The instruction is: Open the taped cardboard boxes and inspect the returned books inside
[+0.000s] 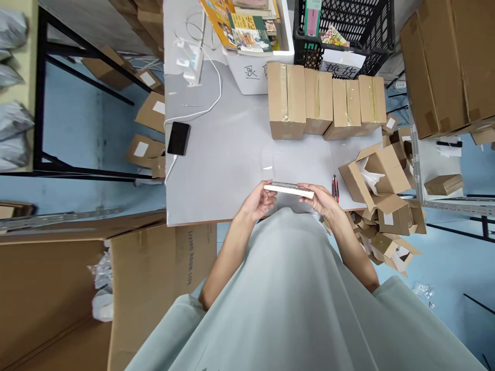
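A thin book (288, 189), its pale page edge turned towards me, is held level near the table's front edge. My left hand (258, 201) grips its left end with the fingers curled under. At its right end, my right hand (317, 198) pinches it between thumb and fingers. The cover is seen at a steep slant and cannot be read. Just beyond the book a clear strip or piece of film (267, 164) lies on the grey table (228, 154). Close to my right hand rests a red and black pen or cutter (335, 188).
Several taped cardboard boxes (286, 100) line the back right, before a black crate (344, 31). A white bin (247, 72) holds books. A phone (178, 138) and a power strip (195, 64) lie left. Opened cartons (375, 172) crowd the right edge; a large carton (154, 288) stands front left.
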`<control>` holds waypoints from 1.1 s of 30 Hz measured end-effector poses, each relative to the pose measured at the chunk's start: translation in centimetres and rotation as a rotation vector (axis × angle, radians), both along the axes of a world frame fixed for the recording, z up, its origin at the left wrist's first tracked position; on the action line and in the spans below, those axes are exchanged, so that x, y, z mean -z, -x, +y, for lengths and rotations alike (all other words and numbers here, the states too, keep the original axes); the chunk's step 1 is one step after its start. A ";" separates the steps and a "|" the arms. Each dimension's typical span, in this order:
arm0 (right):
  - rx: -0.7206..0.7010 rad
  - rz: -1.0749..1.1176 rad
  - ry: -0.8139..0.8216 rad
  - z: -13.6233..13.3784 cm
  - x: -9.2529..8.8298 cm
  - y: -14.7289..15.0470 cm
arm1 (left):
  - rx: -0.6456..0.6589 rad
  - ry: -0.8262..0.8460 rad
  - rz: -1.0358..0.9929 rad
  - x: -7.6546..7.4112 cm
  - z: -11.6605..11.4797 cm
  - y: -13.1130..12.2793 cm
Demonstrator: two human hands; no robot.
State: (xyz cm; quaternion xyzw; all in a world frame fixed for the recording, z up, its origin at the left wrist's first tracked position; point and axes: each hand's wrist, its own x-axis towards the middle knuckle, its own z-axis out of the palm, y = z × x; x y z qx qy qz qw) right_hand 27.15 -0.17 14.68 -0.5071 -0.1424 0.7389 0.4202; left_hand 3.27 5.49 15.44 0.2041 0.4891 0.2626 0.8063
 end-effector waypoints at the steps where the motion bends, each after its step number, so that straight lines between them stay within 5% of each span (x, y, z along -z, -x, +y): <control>1: 0.007 0.000 -0.010 0.0 0.0 0.0 | 0.005 0.012 0.004 0.1 0.0 0.1; 5: -0.006 -0.022 -0.030 -0.1 -0.1 -0.2 | -0.013 -0.007 0.050 0.2 -0.3 0.1; 13: -0.059 -0.200 -0.220 0.1 -1.0 -1.0 | 0.023 -0.352 0.169 -0.8 -1.2 0.7; 25: -0.016 -0.471 -0.522 0.5 -1.9 -0.2 | -0.027 -0.866 0.374 0.8 0.3 1.2; 33: -0.007 -0.473 -0.547 1.0 -2.2 -0.3 | 0.002 -0.899 0.358 0.8 0.8 1.6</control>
